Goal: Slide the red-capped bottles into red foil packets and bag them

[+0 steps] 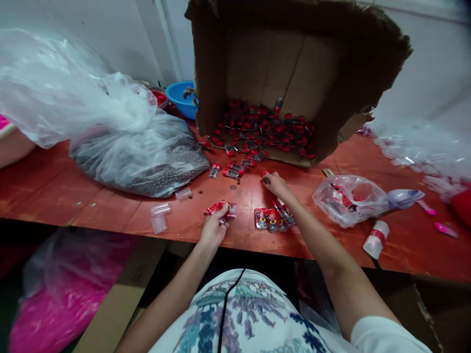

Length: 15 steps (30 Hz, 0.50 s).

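While left hand holds packets near table edge, open gap rightward.

The left hand grips with its thumb on top, while the right arm stretches farther forward, its hand angled inward.

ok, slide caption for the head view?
Left hand holding red packets, right hand in front of an open cardboard box.
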Each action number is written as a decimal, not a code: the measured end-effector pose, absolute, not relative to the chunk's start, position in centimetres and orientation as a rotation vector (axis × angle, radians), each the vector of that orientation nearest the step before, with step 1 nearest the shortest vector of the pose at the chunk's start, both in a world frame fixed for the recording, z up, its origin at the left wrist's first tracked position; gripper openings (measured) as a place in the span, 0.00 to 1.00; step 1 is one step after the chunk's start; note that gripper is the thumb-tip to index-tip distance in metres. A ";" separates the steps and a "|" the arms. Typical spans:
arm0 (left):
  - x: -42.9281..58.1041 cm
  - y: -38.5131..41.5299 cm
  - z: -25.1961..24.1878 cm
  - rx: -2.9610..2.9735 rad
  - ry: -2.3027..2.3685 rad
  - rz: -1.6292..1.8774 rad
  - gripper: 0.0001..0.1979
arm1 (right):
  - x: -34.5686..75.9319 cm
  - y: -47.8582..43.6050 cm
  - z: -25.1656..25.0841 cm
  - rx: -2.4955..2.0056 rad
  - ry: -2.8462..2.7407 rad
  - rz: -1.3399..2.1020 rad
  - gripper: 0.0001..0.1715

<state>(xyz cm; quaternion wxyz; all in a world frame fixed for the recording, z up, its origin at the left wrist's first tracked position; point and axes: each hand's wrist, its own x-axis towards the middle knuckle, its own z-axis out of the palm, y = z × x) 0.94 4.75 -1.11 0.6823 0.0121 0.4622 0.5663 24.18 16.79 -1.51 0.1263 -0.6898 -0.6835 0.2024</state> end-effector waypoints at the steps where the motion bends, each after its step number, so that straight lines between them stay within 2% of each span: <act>1: 0.8 4.8 -1.1 0.015 1.034 1.263 0.04 | 23.6 16.1 -1.5 -1.960 -2.025 0.614 0.17; 4: 0.6 4.9 -1.0 -0.027 1.032 1.259 0.04 | 21.9 13.3 -0.9 -1.803 -2.050 0.643 0.12; 7: 0.5 4.8 -0.9 -0.068 1.030 1.277 0.05 | 20.0 9.0 0.1 -1.451 -1.845 0.814 0.11; 10: 0.5 4.7 -0.8 -0.083 1.026 1.291 0.05 | 18.0 4.6 0.7 -1.202 -1.637 1.037 0.17; 15: 0.9 4.5 -0.7 -0.076 1.010 1.311 0.06 | 16.1 0.5 0.4 -1.264 -1.567 1.015 0.24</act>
